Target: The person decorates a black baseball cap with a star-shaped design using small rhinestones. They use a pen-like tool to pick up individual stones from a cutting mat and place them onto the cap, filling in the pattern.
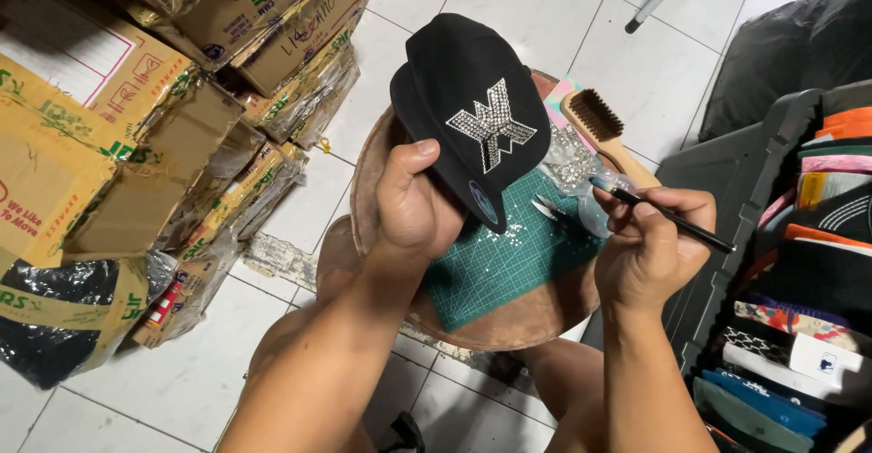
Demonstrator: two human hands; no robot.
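My left hand (413, 201) grips a black cap (451, 72) by its brim, holding it upright above a round wooden stool (509, 321). A silver rhinestone emblem (493, 129) covers the cap's front. My right hand (649, 240) holds a thin black pen-like tool (668, 215), its tip pointing left toward the cap. A green cutting mat (500, 262) lies on the stool with loose rhinestones scattered on it. Small tweezers (548, 208) and a clear bag of stones (568, 164) rest beside the mat.
A wooden brush (604, 131) lies at the stool's far side. Taped cardboard boxes (136, 99) are stacked on the left. A dark crate with several folded caps (799, 262) stands on the right. White tiled floor (300, 208) surrounds the stool. My bare knees are under the stool.
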